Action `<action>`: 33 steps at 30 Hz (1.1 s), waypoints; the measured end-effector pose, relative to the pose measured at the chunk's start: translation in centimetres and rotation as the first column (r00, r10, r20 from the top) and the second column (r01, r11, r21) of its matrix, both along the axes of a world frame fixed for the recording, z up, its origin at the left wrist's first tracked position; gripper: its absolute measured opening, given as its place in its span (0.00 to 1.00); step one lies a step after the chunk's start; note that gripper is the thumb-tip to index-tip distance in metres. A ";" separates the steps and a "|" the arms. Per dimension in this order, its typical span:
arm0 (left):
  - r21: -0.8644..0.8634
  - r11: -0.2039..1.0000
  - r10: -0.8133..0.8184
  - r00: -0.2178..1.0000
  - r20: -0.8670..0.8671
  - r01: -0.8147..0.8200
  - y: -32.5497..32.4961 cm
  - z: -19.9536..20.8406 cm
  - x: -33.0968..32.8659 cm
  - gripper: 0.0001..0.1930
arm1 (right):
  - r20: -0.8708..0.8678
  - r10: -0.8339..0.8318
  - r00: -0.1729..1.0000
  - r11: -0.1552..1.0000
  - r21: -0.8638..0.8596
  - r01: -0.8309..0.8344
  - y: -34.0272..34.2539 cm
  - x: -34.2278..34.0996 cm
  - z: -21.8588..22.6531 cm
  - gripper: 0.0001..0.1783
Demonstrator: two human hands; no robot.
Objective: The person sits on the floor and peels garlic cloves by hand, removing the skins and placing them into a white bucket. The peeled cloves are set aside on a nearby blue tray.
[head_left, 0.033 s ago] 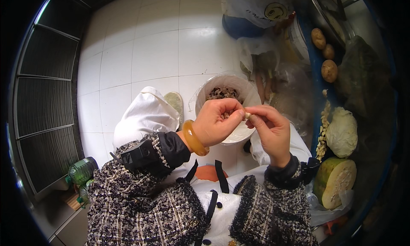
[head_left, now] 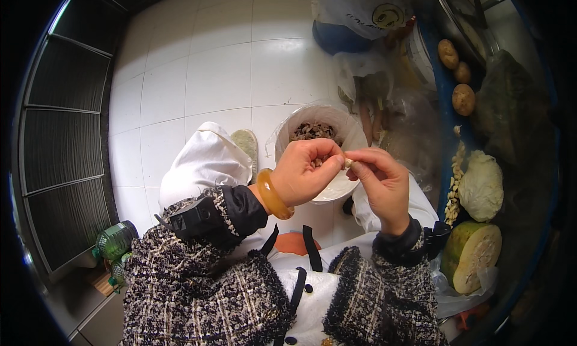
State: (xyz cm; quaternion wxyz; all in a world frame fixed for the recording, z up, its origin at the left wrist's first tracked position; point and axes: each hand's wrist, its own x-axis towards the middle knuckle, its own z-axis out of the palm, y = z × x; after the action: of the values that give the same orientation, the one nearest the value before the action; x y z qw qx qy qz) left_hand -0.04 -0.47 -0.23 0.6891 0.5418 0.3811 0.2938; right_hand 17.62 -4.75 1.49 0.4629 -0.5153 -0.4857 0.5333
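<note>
Above a lined white bin [head_left: 351,122], my two hands meet at the fingertips. A small pale garlic clove [head_left: 349,163] sits between them. My right hand [head_left: 382,180] pinches it between thumb and fingers. My left hand [head_left: 308,171], with an amber bangle [head_left: 273,194] at the wrist, is closed, thumb and forefinger pressed against the clove's other side. Its curled fingers are partly hidden. Dark brown scraps [head_left: 315,131] lie in the bin below. Several more cloves [head_left: 455,186] form a long row on the ledge to my right.
Along the right ledge are several potatoes [head_left: 463,99], a wrapped pale cabbage [head_left: 482,186] and a cut green-skinned melon or gourd [head_left: 475,257]. Plastic bags [head_left: 360,69] and a blue tub [head_left: 339,38] stand beyond the bin. Green bottles [head_left: 115,240] lie at left, by a dark-panelled cabinet [head_left: 63,135].
</note>
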 end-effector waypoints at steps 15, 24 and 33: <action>-0.030 1.000 -0.003 1.000 0.023 0.003 -0.3 -0.2 0.2 0.09 | 0.075 0.025 0.997 0.998 0.052 -0.029 0.0 -0.1 0.1 0.08; 0.023 1.000 -0.019 0.998 0.068 0.018 -0.1 -0.5 0.1 0.11 | 0.062 0.028 0.998 1.000 0.006 -0.028 0.0 0.2 0.5 0.09; -0.028 0.999 -0.025 0.998 0.057 0.027 0.0 -0.4 0.0 0.10 | 0.107 0.047 0.993 0.998 0.042 -0.051 0.0 0.2 0.3 0.09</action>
State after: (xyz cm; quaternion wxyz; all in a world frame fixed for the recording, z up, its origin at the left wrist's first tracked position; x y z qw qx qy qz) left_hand 0.01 -0.44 -0.63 0.7112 0.5281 0.3586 0.2944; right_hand 17.78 -4.74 1.78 0.4347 -0.5202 -0.5338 0.5055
